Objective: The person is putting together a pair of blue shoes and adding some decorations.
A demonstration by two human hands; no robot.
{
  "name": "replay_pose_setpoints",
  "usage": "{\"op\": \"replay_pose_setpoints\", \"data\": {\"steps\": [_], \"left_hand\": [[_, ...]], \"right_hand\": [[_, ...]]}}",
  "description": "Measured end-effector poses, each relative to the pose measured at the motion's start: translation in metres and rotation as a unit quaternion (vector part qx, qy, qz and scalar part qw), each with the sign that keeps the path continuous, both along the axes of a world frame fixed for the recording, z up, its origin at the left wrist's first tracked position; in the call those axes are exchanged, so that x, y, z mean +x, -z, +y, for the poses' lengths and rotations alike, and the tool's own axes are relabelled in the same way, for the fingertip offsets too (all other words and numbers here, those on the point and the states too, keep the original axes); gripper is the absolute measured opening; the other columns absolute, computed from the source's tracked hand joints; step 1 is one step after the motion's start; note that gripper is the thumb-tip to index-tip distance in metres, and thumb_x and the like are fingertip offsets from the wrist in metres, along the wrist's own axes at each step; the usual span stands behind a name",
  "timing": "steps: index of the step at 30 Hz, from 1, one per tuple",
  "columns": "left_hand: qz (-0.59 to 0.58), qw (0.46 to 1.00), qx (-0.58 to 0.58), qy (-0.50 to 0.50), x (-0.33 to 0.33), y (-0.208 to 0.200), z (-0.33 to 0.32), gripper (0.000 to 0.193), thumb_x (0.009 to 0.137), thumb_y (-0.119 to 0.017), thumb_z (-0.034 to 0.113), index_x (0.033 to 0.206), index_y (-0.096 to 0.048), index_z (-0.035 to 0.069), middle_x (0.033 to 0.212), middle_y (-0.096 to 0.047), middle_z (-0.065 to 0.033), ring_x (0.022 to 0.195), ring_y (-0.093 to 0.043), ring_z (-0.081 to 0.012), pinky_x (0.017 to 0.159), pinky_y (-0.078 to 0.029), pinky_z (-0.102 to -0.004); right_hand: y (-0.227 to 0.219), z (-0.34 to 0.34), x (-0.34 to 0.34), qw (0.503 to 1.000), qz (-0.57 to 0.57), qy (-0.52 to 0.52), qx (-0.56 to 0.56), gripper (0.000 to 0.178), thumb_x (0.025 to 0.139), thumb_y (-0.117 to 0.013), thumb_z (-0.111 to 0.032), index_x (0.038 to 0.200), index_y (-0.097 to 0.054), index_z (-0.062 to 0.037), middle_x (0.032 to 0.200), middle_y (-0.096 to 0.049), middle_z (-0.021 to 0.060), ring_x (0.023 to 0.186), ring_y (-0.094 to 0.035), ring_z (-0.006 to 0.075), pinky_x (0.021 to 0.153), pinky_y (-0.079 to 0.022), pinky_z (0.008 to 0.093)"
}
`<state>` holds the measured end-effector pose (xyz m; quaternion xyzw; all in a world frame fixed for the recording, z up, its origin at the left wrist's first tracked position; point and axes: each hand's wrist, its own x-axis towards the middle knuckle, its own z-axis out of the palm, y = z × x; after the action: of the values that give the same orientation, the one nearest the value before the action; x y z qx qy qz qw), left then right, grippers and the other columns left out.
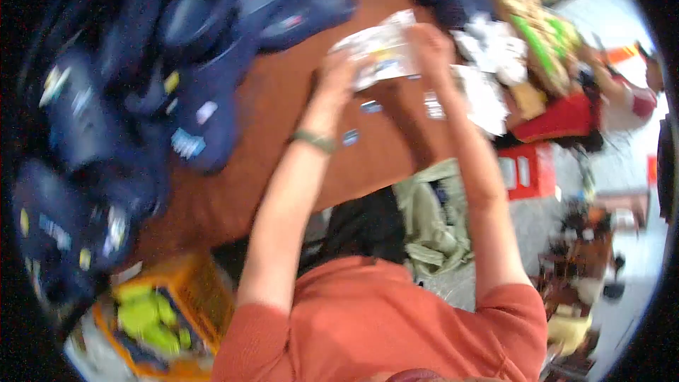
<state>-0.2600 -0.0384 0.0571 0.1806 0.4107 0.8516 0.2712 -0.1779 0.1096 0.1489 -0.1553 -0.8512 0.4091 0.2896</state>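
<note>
A crumpled, see-through plastic bag [382,46] with whitish, yellow and blue patches is held up over the brown table [297,99]. My left hand [339,71] is closed on its left side. At the bag's right edge my right hand [430,46] grips it, its fingers partly hidden and blurred. Below the bag lie small blue-and-white labels [370,107], one of them a blue label [350,137] nearer to me. A white printed label [433,105] lies beside my right forearm. What the bag contains is too blurred to tell.
Dark blue shoes [205,113] are heaped along the table's left and far side. Crumpled white paper [488,49] lies to the right. An orange crate [205,297] with yellow-green pieces stands lower left, a red box [530,170] at right. Other people sit beyond the right side.
</note>
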Motion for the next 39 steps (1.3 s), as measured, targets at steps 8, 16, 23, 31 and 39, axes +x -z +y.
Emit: {"op": "replay_pose_setpoints", "data": {"steps": [8,16,23,31,39], "left_hand": [[-0.025,0.999,-0.012,-0.016,0.009,-0.022,-0.017,0.04,0.075,-0.07,0.01,0.111,-0.058,-0.002,0.102,-0.062,-0.0066,0.086,-0.06,-0.0143,0.074,-0.049,-0.0264],[0.042,0.988,-0.145,-0.043,0.025,-0.044,-0.014,0.033,0.072,-0.07,0.014,0.101,-0.064,-0.001,0.095,-0.065,-0.0067,0.08,-0.061,-0.0138,0.072,-0.049,-0.0265],[0.145,0.979,-0.141,-0.028,0.018,-0.033,-0.016,0.033,0.071,-0.071,0.023,0.094,-0.068,-0.001,0.082,-0.066,-0.005,0.073,-0.059,-0.0097,0.065,-0.047,-0.0239],[0.255,0.92,-0.27,-0.125,0.012,-0.022,-0.022,0.042,0.069,-0.074,0.038,0.075,-0.065,-0.003,0.059,-0.062,-0.0143,0.055,-0.06,-0.022,0.055,-0.047,-0.0356],[0.2,0.921,-0.327,-0.073,0.021,-0.045,-0.032,0.039,0.07,-0.072,0.036,0.088,-0.069,0.002,0.073,-0.067,-0.0148,0.065,-0.064,-0.0241,0.06,-0.048,-0.0361]], "right_hand": [[-0.001,-0.027,-0.005,0.987,0.084,-0.131,-0.035,0.014,0.087,-0.058,-0.014,0.091,-0.062,-0.0012,0.075,-0.061,0.0072,0.07,-0.053,0.0089,0.065,-0.046,0.0271],[-0.012,-0.001,0.015,0.98,0.043,-0.073,0.178,0.016,0.085,-0.059,-0.012,0.099,-0.064,-0.0049,0.09,-0.066,0.0112,0.084,-0.064,0.0171,0.071,-0.051,0.0303],[-0.005,-0.002,0.017,0.992,0.06,-0.04,0.103,0.017,0.086,-0.061,-0.016,0.096,-0.062,-0.0014,0.073,-0.064,0.0082,0.068,-0.055,0.0066,0.061,-0.046,0.0252],[-0.021,-0.023,0.02,0.983,0.05,-0.02,0.177,0.014,0.085,-0.061,-0.013,0.094,-0.063,-0.0035,0.079,-0.064,0.0164,0.07,-0.065,0.02,0.062,-0.049,0.0298],[-0.014,-0.04,0.021,0.974,0.128,-0.015,0.184,0.011,0.083,-0.061,-0.011,0.092,-0.062,-0.005,0.078,-0.062,0.018,0.073,-0.063,0.0326,0.06,-0.05,0.0352]]}}
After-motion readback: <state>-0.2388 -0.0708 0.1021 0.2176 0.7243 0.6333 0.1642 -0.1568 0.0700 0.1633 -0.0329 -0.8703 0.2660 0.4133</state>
